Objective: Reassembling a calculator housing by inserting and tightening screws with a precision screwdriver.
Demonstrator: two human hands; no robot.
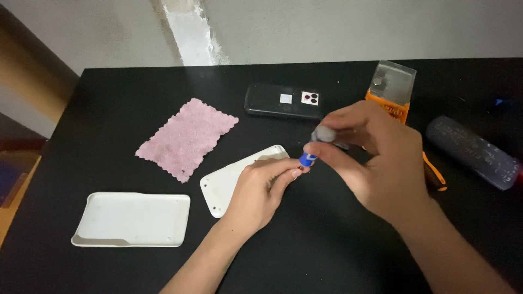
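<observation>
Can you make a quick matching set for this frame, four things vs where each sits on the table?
Things:
1. pink cloth
2. white tray-shaped cover
3. dark remote-like device
4. white flat panel

Places:
A. far side of the black table, beyond the right hand
B. near left corner area, lying apart from both hands
C. under the left hand
D. left of centre, between the far edge and the two white parts

Pairs: 1-D, 2-B, 3-A, 4-C
</observation>
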